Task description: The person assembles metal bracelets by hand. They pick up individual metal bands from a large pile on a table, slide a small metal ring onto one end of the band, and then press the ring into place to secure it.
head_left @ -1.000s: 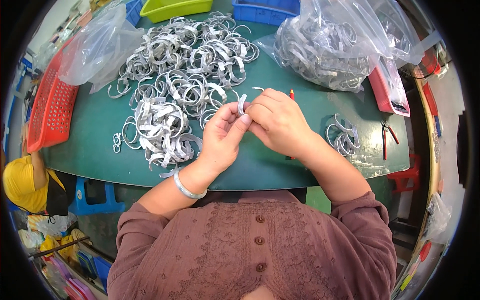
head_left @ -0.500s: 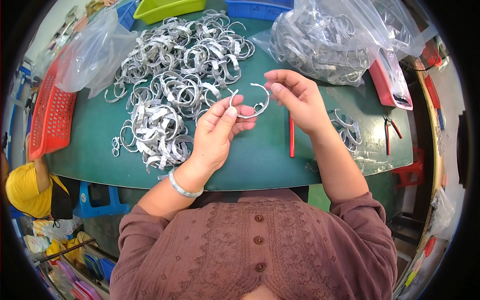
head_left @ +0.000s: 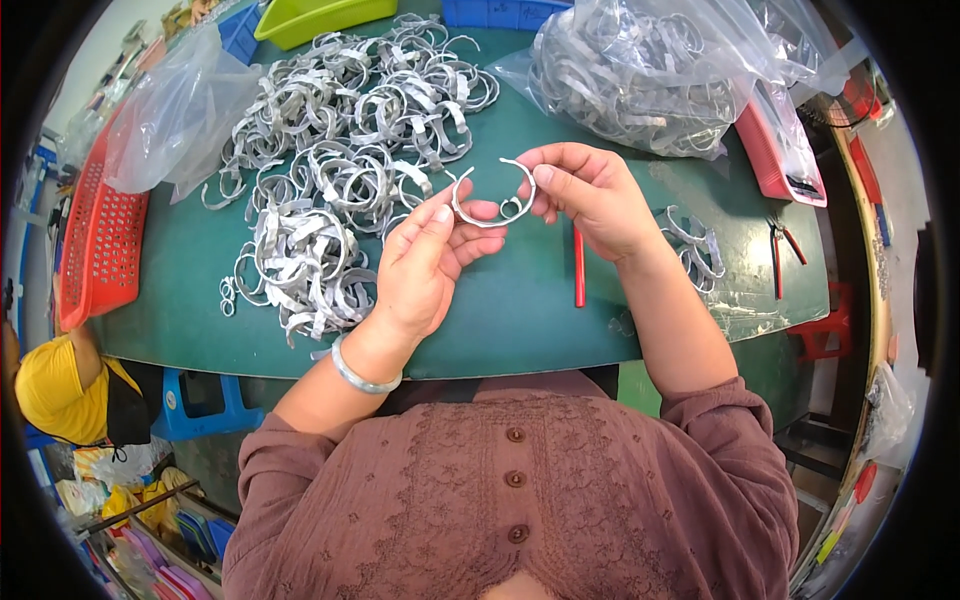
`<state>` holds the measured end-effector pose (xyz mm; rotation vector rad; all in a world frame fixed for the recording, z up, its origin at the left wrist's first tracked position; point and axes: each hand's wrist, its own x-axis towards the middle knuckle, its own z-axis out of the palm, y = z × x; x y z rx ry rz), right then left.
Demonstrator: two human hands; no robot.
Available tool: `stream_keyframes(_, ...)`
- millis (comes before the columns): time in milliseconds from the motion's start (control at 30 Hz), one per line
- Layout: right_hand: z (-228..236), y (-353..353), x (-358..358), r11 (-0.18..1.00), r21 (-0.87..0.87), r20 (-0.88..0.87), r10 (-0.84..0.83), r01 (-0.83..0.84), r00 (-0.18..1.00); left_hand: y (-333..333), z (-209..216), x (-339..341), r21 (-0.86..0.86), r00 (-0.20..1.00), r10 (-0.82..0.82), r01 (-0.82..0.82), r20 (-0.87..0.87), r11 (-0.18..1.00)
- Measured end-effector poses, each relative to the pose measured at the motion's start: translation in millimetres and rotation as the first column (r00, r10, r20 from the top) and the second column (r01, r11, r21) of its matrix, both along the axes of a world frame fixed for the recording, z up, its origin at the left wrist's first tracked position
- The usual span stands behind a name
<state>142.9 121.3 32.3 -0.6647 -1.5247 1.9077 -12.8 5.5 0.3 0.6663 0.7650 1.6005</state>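
An open C-shaped silver-grey bangle (head_left: 484, 223) is held up between my two hands, its gap facing away from me. My left hand (head_left: 412, 268) pinches its left side between thumb and fingers. The thumb and fingers of my right hand (head_left: 598, 203) close on its right side. Inside the curve, near the right fingers, shows a small ring (head_left: 511, 208); whether it is joined to the bangle I cannot tell. To the left and beyond lies a big heap of similar bangles (head_left: 335, 180). Below my right hand lies a red stick-like tool (head_left: 579, 270).
A clear bag of bangles (head_left: 640, 90) stands at the back right, beside a pink basket (head_left: 775, 160). Pliers (head_left: 780, 255) and several loose bangles (head_left: 697, 250) lie right. A red perforated basket (head_left: 105, 240) stands left; another person's yellow sleeve (head_left: 58, 385) shows beyond the table edge.
My right hand, apart from the bangle before, has come down onto its right side and grips it. The bangle has shifted slightly left and turned a little.
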Motion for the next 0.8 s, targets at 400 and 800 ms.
stream_keyframes(400,2.6,-2.0,1.0,0.999,0.015,-0.051,0.053,-0.052,0.997,0.3,-0.1,1.3,-0.032,0.999,0.016,-0.017,-0.038,0.999)
stream_keyframes(800,1.4,0.7,3.0,0.994,0.048,-0.07,0.097,-0.094,0.993,-1.8,-2.9,6.1,0.198,0.901,0.251,-0.19,-0.355,0.962)
